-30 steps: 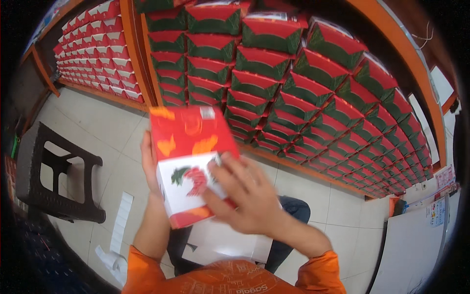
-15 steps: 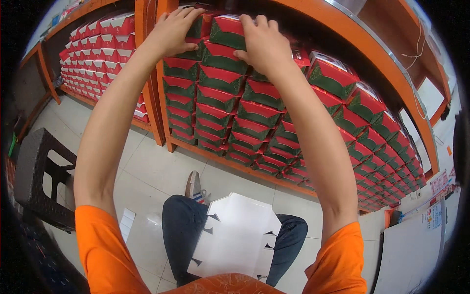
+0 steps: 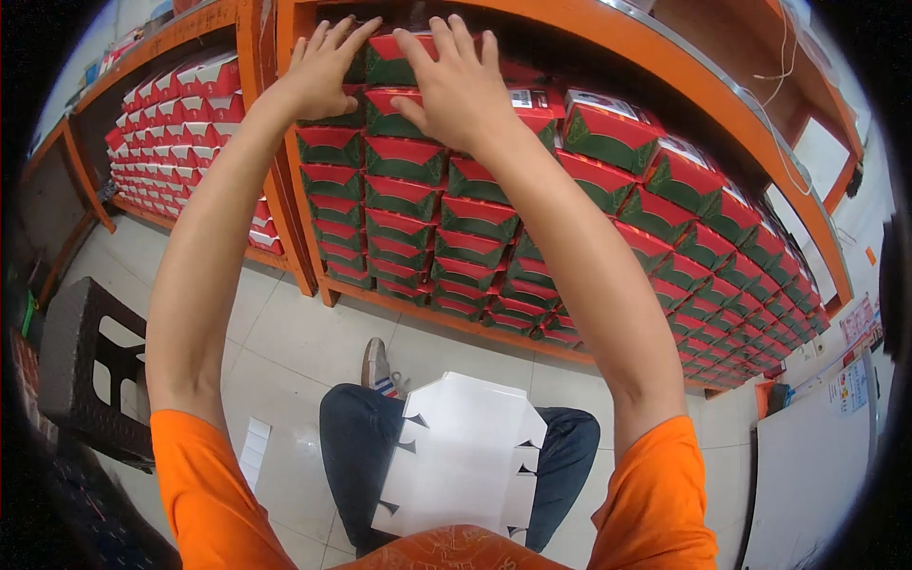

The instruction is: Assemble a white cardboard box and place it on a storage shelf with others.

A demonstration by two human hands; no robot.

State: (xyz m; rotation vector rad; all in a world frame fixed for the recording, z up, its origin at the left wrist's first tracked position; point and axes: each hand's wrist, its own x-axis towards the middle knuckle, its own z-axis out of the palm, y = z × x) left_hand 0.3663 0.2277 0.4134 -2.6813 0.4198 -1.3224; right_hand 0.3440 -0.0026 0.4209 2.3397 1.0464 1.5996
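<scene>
Red-and-green cardboard boxes (image 3: 404, 159) stand stacked in columns on a low orange shelf in front of me. Both my arms reach up to the top of the stack's left end. My left hand (image 3: 323, 74) lies at the leftmost column, fingers spread beside the orange post. Over the neighbouring top box (image 3: 389, 63) is my right hand (image 3: 458, 90), its fingers stretched out and apart. Neither hand is closed around a box; whether the fingertips touch the boxes cannot be made out. Across my lap rests a flat white cardboard blank (image 3: 461, 451) with slotted edges.
An orange upright post (image 3: 288, 171) divides the shelf from one with red-and-white boxes (image 3: 180, 133). The orange shelf board (image 3: 608, 47) runs just above my hands. A dark stool (image 3: 100, 366) stands left; a white panel (image 3: 812, 465) stands right.
The view has shifted a little, so the stack sits farther left. My right hand has moved left toward my left hand, and its fingers are now straighter and more spread.
</scene>
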